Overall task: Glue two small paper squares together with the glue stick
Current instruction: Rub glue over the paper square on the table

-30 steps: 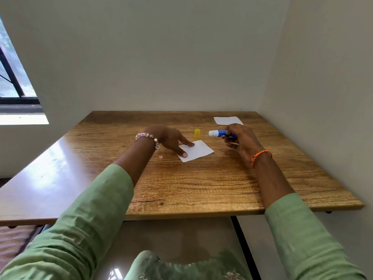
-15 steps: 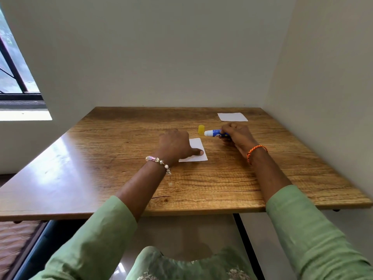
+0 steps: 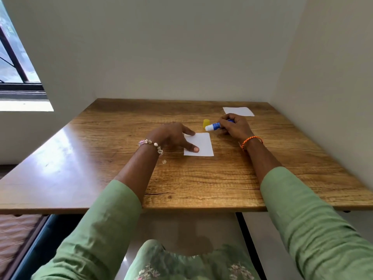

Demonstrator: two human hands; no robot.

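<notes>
A small white paper square (image 3: 202, 143) lies flat at the middle of the wooden table (image 3: 201, 178). My left hand (image 3: 173, 136) presses it down with a straight fingertip and thumb on its left side. My right hand (image 3: 235, 126) grips an uncapped blue and white glue stick (image 3: 213, 126), its tip pointing left just beyond the paper's far right corner. The yellow cap (image 3: 206, 122) stands on the table right behind the tip. A second white paper square (image 3: 238, 111) lies at the far right of the table.
Walls close the table in at the back and on the right. A window (image 3: 14, 63) is at the far left. The table's near edge runs in front of my lap.
My left hand has spread, so that a finger and the thumb hold the paper's left side and more paper shows. My right hand with the glue stick stays beside the cap.
</notes>
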